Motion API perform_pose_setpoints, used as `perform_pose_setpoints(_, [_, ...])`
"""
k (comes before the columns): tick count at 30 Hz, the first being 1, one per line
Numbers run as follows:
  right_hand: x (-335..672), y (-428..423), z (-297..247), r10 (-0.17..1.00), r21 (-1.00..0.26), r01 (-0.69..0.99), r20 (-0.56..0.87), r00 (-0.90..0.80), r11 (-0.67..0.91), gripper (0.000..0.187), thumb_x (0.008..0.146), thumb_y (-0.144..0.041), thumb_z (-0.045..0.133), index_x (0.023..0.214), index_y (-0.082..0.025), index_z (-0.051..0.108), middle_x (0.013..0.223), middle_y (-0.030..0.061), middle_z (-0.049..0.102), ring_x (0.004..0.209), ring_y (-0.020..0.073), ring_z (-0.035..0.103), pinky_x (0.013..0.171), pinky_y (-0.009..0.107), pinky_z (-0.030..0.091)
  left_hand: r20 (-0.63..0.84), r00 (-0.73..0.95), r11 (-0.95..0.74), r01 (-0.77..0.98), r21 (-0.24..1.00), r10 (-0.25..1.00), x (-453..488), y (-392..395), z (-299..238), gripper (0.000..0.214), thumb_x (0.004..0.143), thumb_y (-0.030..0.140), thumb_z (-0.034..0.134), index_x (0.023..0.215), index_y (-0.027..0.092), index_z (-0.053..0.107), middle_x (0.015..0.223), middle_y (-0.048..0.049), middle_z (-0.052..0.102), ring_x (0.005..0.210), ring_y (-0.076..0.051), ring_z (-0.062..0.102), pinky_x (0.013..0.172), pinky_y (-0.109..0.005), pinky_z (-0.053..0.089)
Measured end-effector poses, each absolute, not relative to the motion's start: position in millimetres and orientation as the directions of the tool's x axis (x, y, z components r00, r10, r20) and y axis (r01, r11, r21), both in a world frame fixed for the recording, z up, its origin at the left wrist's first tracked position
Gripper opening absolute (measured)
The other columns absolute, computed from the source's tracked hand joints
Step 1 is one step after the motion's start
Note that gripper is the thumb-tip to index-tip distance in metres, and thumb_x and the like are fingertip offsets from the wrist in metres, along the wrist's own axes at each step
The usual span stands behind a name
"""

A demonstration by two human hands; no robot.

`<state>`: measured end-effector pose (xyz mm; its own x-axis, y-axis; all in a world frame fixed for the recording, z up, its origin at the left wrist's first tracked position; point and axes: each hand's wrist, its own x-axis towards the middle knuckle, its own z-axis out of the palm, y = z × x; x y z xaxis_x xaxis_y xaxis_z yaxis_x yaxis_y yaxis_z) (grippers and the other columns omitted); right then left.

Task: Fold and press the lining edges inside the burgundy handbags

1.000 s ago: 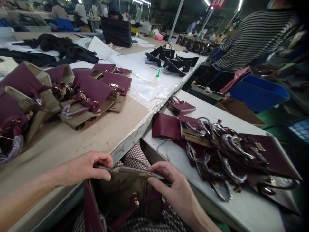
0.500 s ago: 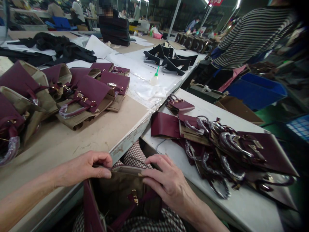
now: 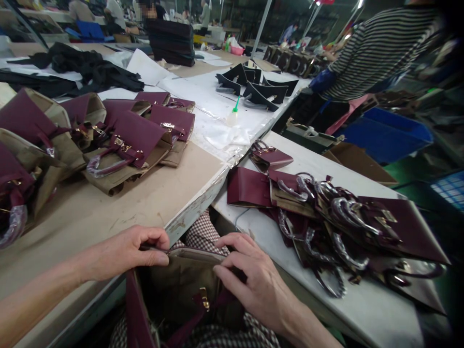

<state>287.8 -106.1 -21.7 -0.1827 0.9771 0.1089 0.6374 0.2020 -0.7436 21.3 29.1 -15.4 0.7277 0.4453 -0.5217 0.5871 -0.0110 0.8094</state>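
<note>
A: From the head camera, your left hand (image 3: pixel 132 251) is closed in a pinch, thumb and fingertips clamped on the top rim of the bag (image 3: pixel 181 282).

B: That bag sits in your lap, low in the gap between the beige table (image 3: pixel 145 203) and the white table (image 3: pixel 279 241), with its khaki lining facing up and a maroon strap across it.

A: Your right hand (image 3: pixel 250 285) lies on the same rim, fingers bent over the edge. Your thumb is hidden, so I cannot tell whether it grips.

B: On the beige table to your left, maroon handbags (image 3: pixel 134 142) lie in a row. On the white table to your right is a pile of maroon panels (image 3: pixel 344 227) with wrapped handles.

A: Farther off, a green-tipped bottle (image 3: pixel 233 115) stands on clear plastic, and a person in a striped top (image 3: pixel 377 53) stands at the far right.
</note>
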Motion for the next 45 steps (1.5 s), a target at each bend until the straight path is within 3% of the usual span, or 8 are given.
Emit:
perform_pose_setpoints(5, [278.2, -112.1, -38.6, 0.986, -0.864, 0.482, -0.080, 0.149, -0.143, 0.025, 0.084, -0.022, 0.068, 0.060, -0.019, 0.062, 0.112, 0.0060, 0.067, 0.101, 0.0220, 0.065, 0.090, 0.037, 0.050, -0.519, 0.721, -0.006, 0.587, 0.810, 0.458, 21.2, 27.2, -21.8, 0.027, 0.088, 0.044, 0.066, 0.083, 0.018, 0.060, 0.077, 0.0039, 0.052, 0.075, -0.014, 0.045, 0.068, -0.023, 0.034])
perform_pose_setpoints(14, [270.0, -114.9, -54.5, 0.943, -0.896, 0.415, -0.011, 0.333, -0.157, 0.025, 0.081, -0.022, 0.068, 0.062, -0.019, 0.052, 0.111, 0.0070, 0.067, 0.101, 0.0228, 0.066, 0.090, 0.037, 0.047, -0.509, 0.720, -0.026, 0.588, 0.808, 0.472, 29.0, 24.7, -19.4, 0.029, 0.087, 0.045, 0.066, 0.081, 0.018, 0.059, 0.075, 0.0045, 0.052, 0.073, -0.013, 0.044, 0.066, -0.023, 0.033])
perform_pose_setpoints(18, [268.5, -114.6, -58.2, 0.932, -0.945, 0.257, -0.106, 0.348, -0.204, 0.024, 0.081, -0.024, 0.070, 0.073, -0.022, 0.047, 0.098, 0.0036, 0.071, 0.092, 0.0207, 0.068, 0.084, 0.034, 0.051, -0.506, 0.716, -0.032, 0.591, 0.806, 0.480, 27.6, 24.9, -22.7, 0.030, 0.088, 0.046, 0.066, 0.081, 0.018, 0.058, 0.076, 0.0042, 0.052, 0.074, -0.013, 0.045, 0.066, -0.024, 0.034])
perform_pose_setpoints(23, [277.8, -110.5, -53.2, 0.940, -0.945, 0.137, -0.265, 0.212, -0.297, 0.021, 0.083, -0.027, 0.072, 0.097, -0.022, 0.056, 0.093, 0.0014, 0.076, 0.087, 0.0198, 0.071, 0.082, 0.032, 0.053, -0.495, 0.712, -0.077, 0.605, 0.793, 0.498, 25.5, 26.6, -22.9, 0.030, 0.089, 0.048, 0.063, 0.084, 0.019, 0.060, 0.078, 0.0033, 0.054, 0.075, -0.014, 0.048, 0.068, -0.024, 0.037])
perform_pose_setpoints(28, [291.9, -104.2, -43.0, 0.924, -0.917, 0.197, -0.370, -0.096, -0.347, 0.022, 0.088, -0.037, 0.068, 0.103, -0.021, 0.071, 0.100, 0.0011, 0.076, 0.095, 0.0228, 0.069, 0.082, 0.030, 0.053, -0.458, 0.777, -0.171, 0.569, 0.804, 0.431, 32.8, 31.3, -4.7, 0.032, 0.090, 0.040, 0.056, 0.115, 0.024, 0.067, 0.096, -0.0012, 0.069, 0.084, -0.019, 0.059, 0.076, -0.026, 0.044])
perform_pose_setpoints(34, [294.1, -107.8, -47.2, 0.918, -0.906, 0.270, -0.371, -0.142, -0.325, 0.031, 0.091, -0.045, 0.063, 0.111, -0.023, 0.076, 0.088, -0.0012, 0.073, 0.079, 0.0191, 0.064, 0.068, 0.026, 0.049, -0.444, 0.810, -0.336, 0.570, 0.750, 0.384, 49.4, 35.5, -2.2, 0.028, 0.084, 0.042, 0.063, 0.103, 0.026, 0.076, 0.079, 0.0017, 0.069, 0.074, -0.019, 0.060, 0.068, -0.024, 0.041])
perform_pose_setpoints(38, [301.8, -108.1, -47.5, 0.883, -0.903, 0.172, -0.423, -0.203, -0.393, 0.035, 0.089, -0.043, 0.067, 0.118, -0.024, 0.073, 0.089, -0.0007, 0.074, 0.076, 0.0182, 0.064, 0.066, 0.025, 0.051, -0.505, 0.776, -0.260, 0.612, 0.747, 0.378, 53.9, 32.4, -14.0, 0.026, 0.087, 0.042, 0.062, 0.097, 0.024, 0.077, 0.080, 0.0023, 0.069, 0.075, -0.018, 0.059, 0.065, -0.022, 0.039])
perform_pose_setpoints(45, [320.5, -101.2, -35.9, 0.799, -0.888, 0.010, -0.419, -0.432, -0.460, 0.040, 0.086, -0.039, 0.070, 0.123, -0.023, 0.072, 0.107, 0.0000, 0.075, 0.099, 0.0237, 0.066, 0.092, 0.034, 0.052, -0.597, 0.748, 0.019, 0.619, 0.785, 0.289, 52.0, 29.0, -19.3, 0.021, 0.085, 0.035, 0.063, 0.096, 0.023, 0.076, 0.083, 0.0034, 0.067, 0.077, -0.016, 0.058, 0.066, -0.021, 0.040])
